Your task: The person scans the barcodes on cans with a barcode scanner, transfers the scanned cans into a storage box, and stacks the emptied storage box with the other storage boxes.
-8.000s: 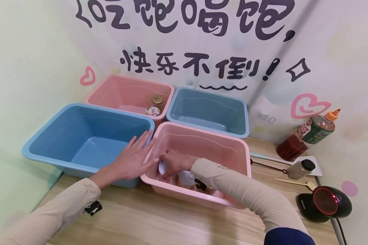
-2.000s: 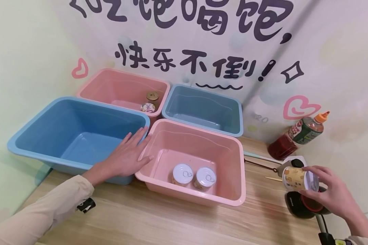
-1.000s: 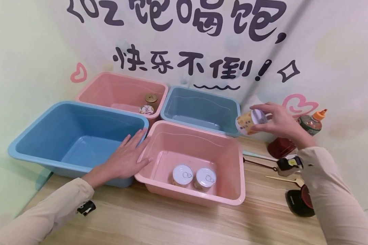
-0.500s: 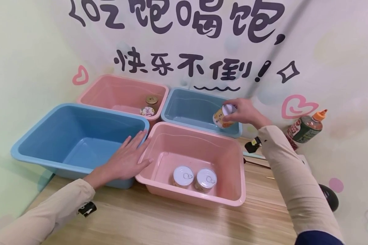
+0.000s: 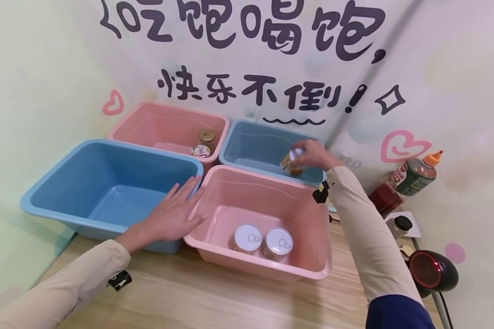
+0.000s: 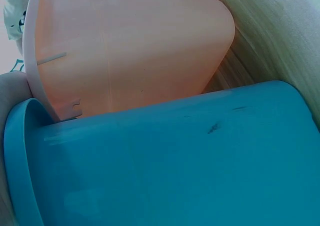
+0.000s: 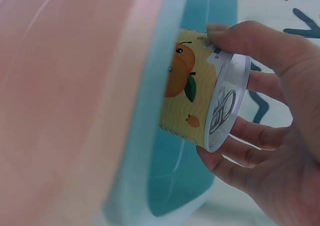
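My right hand (image 5: 310, 154) grips a tin can (image 7: 192, 86) around its lid end, thumb on one side and fingers on the other. The can has a pale yellow label with orange fruit and a pull-ring lid; it is tilted, partly inside the back blue bin (image 5: 247, 169). My left hand (image 5: 174, 212) lies with straight fingers across the adjoining rims of the front blue bin (image 5: 61, 217) and front pink bin (image 5: 255, 269). Two more cans, a left one (image 5: 248, 237) and a right one (image 5: 279, 242), stand upright in the front pink bin.
The back pink bin (image 5: 169, 107) holds a gold-lidded can (image 5: 206, 135) and a can with a patterned lid (image 5: 201, 151). Along the right are a red sauce bottle (image 5: 413, 176), a black-capped jar (image 5: 399, 225) and a black round device (image 5: 434, 270).
My right hand took a can from the front pink bin, held it out at the right, then brought it left and down into the back blue bin. My left hand stays put.
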`<state>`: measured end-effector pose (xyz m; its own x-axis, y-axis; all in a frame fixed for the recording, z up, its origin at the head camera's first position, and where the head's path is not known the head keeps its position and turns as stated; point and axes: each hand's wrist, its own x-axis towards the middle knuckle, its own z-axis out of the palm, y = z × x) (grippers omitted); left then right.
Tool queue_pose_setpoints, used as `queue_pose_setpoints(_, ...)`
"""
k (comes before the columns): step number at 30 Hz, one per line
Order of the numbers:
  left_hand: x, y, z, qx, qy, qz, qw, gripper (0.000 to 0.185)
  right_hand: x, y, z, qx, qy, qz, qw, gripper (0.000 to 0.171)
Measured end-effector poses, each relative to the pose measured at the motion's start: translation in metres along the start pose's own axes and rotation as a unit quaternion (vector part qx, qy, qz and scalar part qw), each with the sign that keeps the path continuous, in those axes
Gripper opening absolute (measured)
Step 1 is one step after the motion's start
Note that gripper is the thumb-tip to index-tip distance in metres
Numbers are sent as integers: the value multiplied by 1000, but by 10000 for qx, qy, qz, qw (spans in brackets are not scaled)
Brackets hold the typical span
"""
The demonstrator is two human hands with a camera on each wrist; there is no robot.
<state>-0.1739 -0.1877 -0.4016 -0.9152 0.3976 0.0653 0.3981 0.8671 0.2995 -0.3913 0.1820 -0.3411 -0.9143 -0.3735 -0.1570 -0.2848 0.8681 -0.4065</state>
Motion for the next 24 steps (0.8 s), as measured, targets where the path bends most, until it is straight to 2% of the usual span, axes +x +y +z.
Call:
queue_pose_setpoints(13, 0, -2, 1, -20, -46, -36, 10000, 75, 13, 6, 25, -32, -254, 312, 9992, 58)
queue_pose_setpoints(24, -2, -1, 0, -52, 62, 27, 10000, 73, 20, 16, 39, 92, -526, 526, 9972, 54)
